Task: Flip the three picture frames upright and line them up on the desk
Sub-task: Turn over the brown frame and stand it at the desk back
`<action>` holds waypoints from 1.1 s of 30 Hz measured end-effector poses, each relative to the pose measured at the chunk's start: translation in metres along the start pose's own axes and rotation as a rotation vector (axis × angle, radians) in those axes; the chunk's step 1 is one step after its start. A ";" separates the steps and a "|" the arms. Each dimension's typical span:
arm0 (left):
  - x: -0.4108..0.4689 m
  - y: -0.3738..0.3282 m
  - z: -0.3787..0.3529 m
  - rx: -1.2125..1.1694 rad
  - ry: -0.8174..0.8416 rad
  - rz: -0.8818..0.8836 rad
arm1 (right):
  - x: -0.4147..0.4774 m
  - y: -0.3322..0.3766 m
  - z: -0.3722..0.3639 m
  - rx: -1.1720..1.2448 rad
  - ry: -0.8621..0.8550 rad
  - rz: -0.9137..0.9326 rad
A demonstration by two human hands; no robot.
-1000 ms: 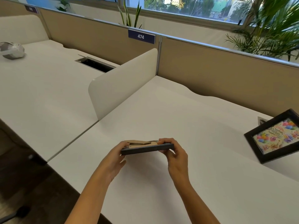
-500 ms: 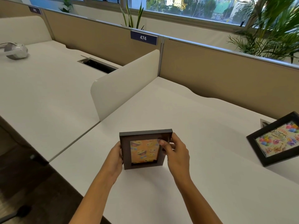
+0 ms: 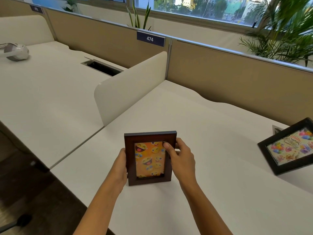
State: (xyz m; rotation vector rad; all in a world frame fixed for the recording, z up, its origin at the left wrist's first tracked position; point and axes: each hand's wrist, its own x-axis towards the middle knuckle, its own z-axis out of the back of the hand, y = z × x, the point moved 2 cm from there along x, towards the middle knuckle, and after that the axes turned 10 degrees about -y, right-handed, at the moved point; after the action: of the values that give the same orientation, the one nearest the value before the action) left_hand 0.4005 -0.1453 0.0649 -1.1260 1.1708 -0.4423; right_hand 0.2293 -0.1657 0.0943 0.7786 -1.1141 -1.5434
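Head view: a dark-brown wooden picture frame w/ an orange emoji print (image 3: 149, 159) is held upright in portrait, picture side toward the camera, its bottom edge at or just above the white laminate bench (image 3: 211, 150); contact cannot be told. The frame is gripped from both sides. The left hand (image 3: 120, 168) is wrapped on the frame's left edge, its grip pressed onto the wood w/ fingers hidden behind. The right hand (image 3: 182, 158) is closed on the right edge near the upper corner, thumb laid across the front of the moulding and onto the glass, remaining fingers curled behind. A second, black rectangular frame w/ a balloon birthday print (image 3: 288, 148) is seen well apart to the right on the same bench, in landscape, leaning back, partly cut off by the picture edge. A white rounded divider panel (image 3: 128, 87) is placed left of the held frame, btwn two bench sections. A beige partition wall (image 3: 237, 78) is set along the far edge, w/ a navy "474" label (image 3: 150, 39) on top.
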 end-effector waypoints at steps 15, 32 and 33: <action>-0.009 0.025 0.029 0.110 -0.147 -0.379 | -0.024 -0.046 0.009 0.103 -0.005 0.008; -0.012 0.059 0.027 0.288 -0.138 -0.531 | -0.030 -0.072 0.003 0.087 0.164 0.029; -0.010 0.059 0.026 0.292 -0.140 -0.538 | -0.028 -0.072 0.003 0.080 0.163 0.035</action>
State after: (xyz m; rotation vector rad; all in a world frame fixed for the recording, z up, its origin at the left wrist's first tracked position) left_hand 0.4047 -0.1005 0.0178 -1.1843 0.6425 -0.9014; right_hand 0.2073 -0.1351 0.0264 0.9178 -1.0679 -1.3869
